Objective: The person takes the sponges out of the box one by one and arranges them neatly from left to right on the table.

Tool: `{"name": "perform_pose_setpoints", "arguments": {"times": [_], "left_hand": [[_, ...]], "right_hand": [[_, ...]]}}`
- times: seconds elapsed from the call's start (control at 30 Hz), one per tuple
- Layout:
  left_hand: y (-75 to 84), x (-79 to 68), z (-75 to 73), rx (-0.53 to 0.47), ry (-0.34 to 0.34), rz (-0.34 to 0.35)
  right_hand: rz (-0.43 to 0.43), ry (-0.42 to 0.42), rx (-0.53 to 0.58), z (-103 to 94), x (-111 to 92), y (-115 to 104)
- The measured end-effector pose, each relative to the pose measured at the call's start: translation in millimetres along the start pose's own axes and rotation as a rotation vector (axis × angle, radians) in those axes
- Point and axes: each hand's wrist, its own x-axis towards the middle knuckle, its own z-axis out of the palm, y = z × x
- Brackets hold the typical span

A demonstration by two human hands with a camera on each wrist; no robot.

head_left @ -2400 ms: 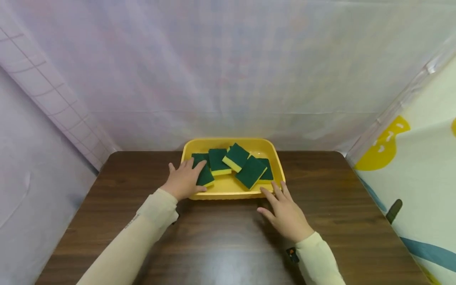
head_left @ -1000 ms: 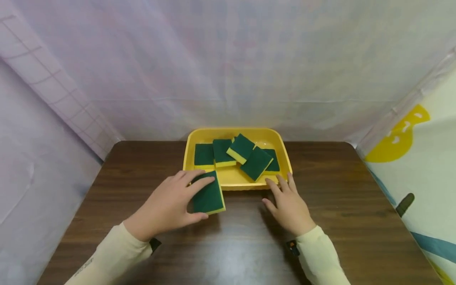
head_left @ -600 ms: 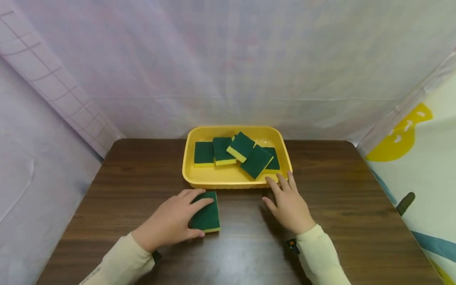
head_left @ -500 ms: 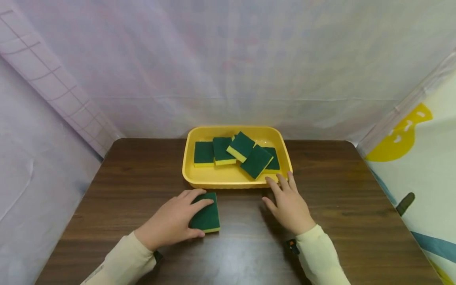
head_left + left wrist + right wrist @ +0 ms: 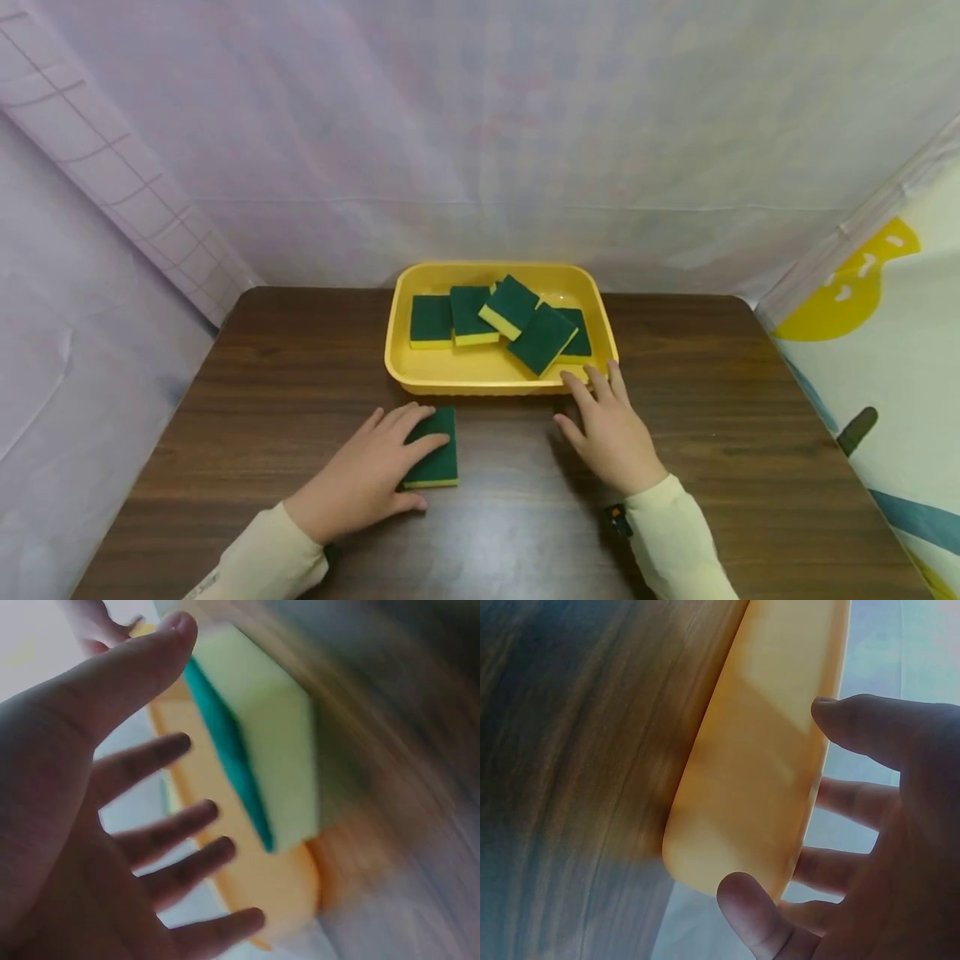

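A green-and-yellow scouring sponge point(image 5: 444, 463) lies flat on the table in front of the tray, green side up. My left hand point(image 5: 360, 479) hovers over its left part, hiding some of it. In the left wrist view the fingers and thumb of that hand point(image 5: 56, 840) are spread, apart from the sponge point(image 5: 281, 742). At the right front corner of the yellow tray point(image 5: 480, 387), my right hand point(image 5: 615, 442) has its fingertips at the rim. The right wrist view shows its fingers loosely extended beside the tray wall point(image 5: 742, 772).
Several more sponges point(image 5: 542, 340) lie in the tray, some overlapping on the right side. The tray stands near the back edge of the dark wooden table point(image 5: 712, 400). Pale curtains point(image 5: 525, 125) hang behind, and patterned cloth point(image 5: 900, 400) hangs on the right.
My left hand took a sponge from the tray's left side, brought it toward me onto the table and let go, its fingers now spread. My right hand stays at the tray's corner.
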Motion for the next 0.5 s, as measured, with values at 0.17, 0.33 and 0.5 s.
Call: {"name": "perform_pose_setpoints", "arguments": {"times": [0.17, 0.33, 0.5], "left_hand": [[18.2, -11.0, 1.8, -0.006, -0.063, -0.015], [24.4, -11.6, 3.4, -0.072, -0.116, -0.043], [21.9, -9.2, 6.7, -0.102, -0.103, -0.073]], "right_hand": [[0.002, 0.005, 0.008, 0.6, 0, 0], [0.006, -0.003, 0.016, -0.6, 0, 1], [0.008, -0.015, 0.021, 1.0, 0, 0]]}}
